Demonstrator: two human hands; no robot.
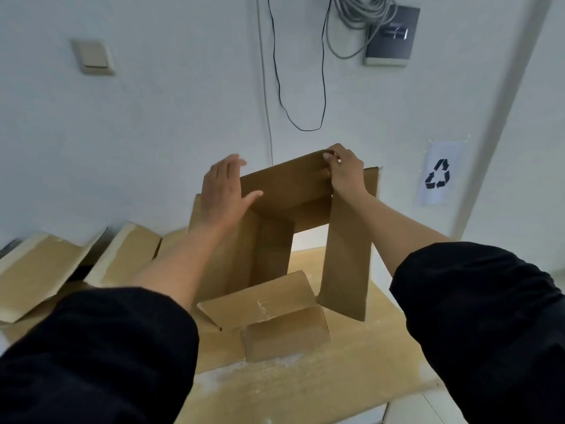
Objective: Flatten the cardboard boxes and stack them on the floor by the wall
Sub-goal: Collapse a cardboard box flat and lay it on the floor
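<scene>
Open-ended brown cardboard box point(275, 221) held upright, left hand point(223, 191) flat — fingers spread — against its left side, right hand point(345, 171) pinching its top edge, both forearms outstretched

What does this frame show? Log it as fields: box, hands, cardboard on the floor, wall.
box: open cardboard box, not yet flat, flaps hanging down
left hand: open palm against the box's left side
right hand: pinching the top edge
floor: flattened cardboard underneath, more pieces at left
wall: recycling sign, light switch, cables
</scene>
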